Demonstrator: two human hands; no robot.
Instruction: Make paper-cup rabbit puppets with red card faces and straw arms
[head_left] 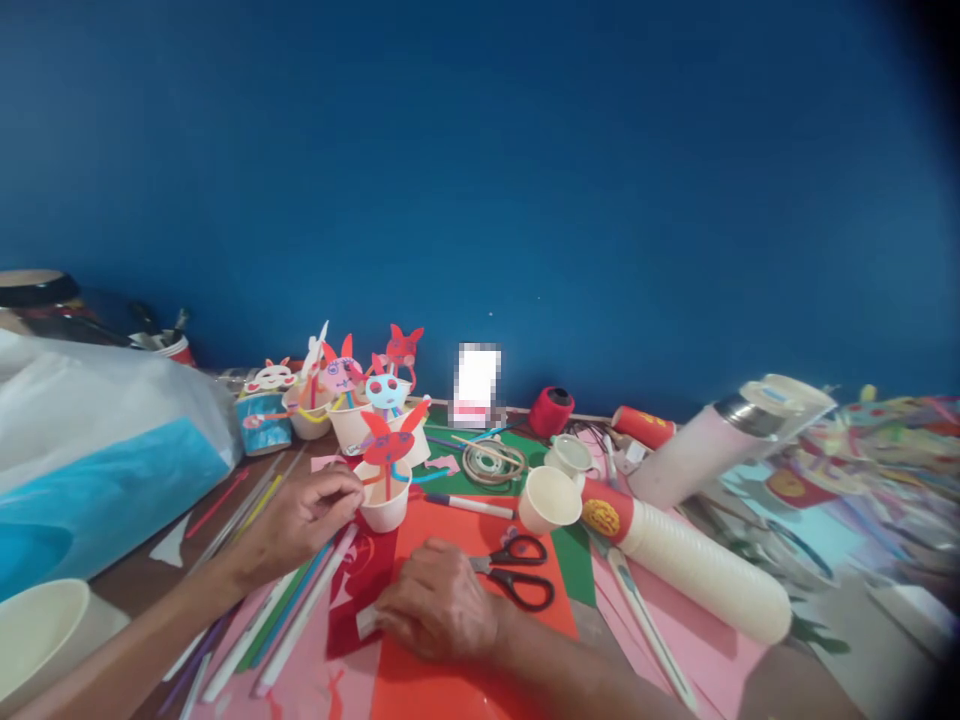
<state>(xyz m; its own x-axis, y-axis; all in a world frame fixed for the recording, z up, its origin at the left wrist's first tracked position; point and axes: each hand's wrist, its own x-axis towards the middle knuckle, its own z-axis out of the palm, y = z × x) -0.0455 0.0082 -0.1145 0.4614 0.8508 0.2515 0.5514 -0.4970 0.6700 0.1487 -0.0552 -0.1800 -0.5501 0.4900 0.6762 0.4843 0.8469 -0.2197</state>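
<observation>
While the white cup [384, 515] with the red paper head [390, 442] stands upright on the counter [139, 575] before me, the fingers of my left hand [319, 517] are bent close together at its left side; I cannot tell whether they pinch the orange arm [369, 480] or only come near it. The fingers of my right hand [446, 605] lie curled over the orange sheet [442, 525], beside a small white piece [367, 623], and I cannot tell if they grip it. As far as I can judge, this cup is nearly complete, because its head is mounted on a stem [388, 485]. Behind it stand other cups with heads, among them a pink head [343, 373] and a light blue head [385, 392], which look done to me. What is left seems to be loose material: the coloured sticks [307, 612] lie unused near my left hand, the scissors [496, 573] rest just beside my right hand, and the stack of cups [712, 572] carries no heads.
</observation>
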